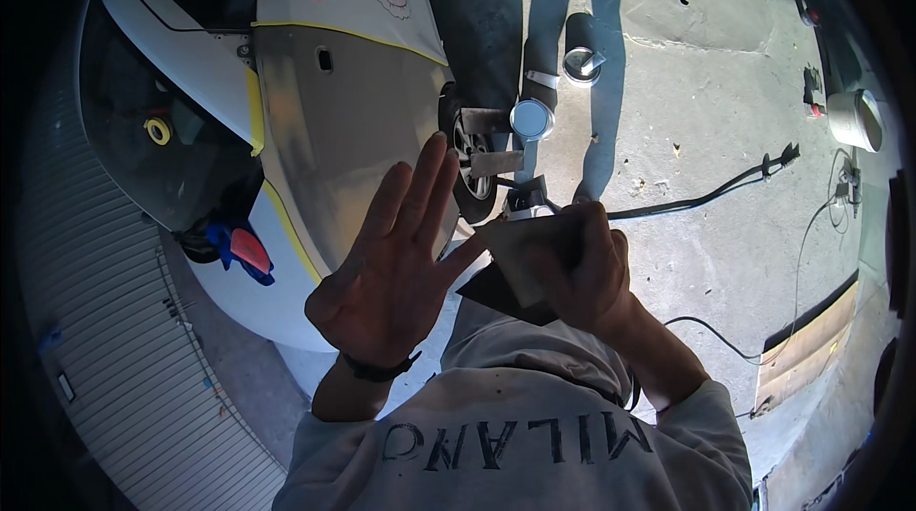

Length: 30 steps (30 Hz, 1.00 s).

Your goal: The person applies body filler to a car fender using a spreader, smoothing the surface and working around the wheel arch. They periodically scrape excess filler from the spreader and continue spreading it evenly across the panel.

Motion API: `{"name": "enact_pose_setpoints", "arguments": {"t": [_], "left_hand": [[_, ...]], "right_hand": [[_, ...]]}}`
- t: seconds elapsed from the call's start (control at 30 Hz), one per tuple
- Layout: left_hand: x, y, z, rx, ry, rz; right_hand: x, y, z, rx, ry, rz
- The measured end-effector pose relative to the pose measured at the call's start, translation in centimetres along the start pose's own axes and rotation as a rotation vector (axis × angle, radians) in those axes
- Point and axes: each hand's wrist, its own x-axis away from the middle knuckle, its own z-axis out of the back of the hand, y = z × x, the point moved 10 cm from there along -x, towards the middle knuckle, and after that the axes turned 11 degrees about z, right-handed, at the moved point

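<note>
My left hand is raised with its palm showing and fingers stretched out, holding nothing; its rightmost finger reaches to the edge of a thin sheet. My right hand grips that dark grey, stiff-looking sheet, which looks folded or doubled, with a pointed corner hanging below. Whether it is sandpaper I cannot tell. Left of my hands stands a white car whose grey, bare-looking door panel is edged with yellow masking tape. The wheel lies just beyond my left fingertips.
Ahead are a can with a grey top, an open can with a flat tool in it, and flat grey plates. A black hose crosses the floor at right, near a white bucket and a cardboard sheet.
</note>
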Motion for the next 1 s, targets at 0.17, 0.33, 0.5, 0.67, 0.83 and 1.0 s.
{"name": "enact_pose_setpoints", "arguments": {"t": [0.17, 0.33, 0.5, 0.67, 0.83, 1.0], "left_hand": [[0.1, -0.1, 0.6, 0.016, 0.099, 0.010], [0.1, -0.3, 0.0, 0.052, 0.078, 0.015], [0.1, -0.6, -0.4, 0.007, 0.053, 0.030], [0.4, -0.6, 0.0, -0.007, 0.076, 0.009], [0.8, -0.9, -0.5, -0.040, 0.042, -0.001], [1.2, -1.1, -0.3, -0.034, 0.068, 0.004]], "right_hand": [[0.3, 1.8, 1.5, -0.149, 0.105, -0.172], [-0.3, 1.5, 2.2, -0.066, 0.099, -0.061], [0.1, 1.0, 1.0, -0.085, 0.077, -0.074], [0.4, 0.2, 0.3, -0.098, 0.017, -0.043], [0.9, 1.0, 0.7, -0.081, 0.033, -0.104], [1.5, -0.3, -0.1, -0.111, 0.041, -0.013]]}}
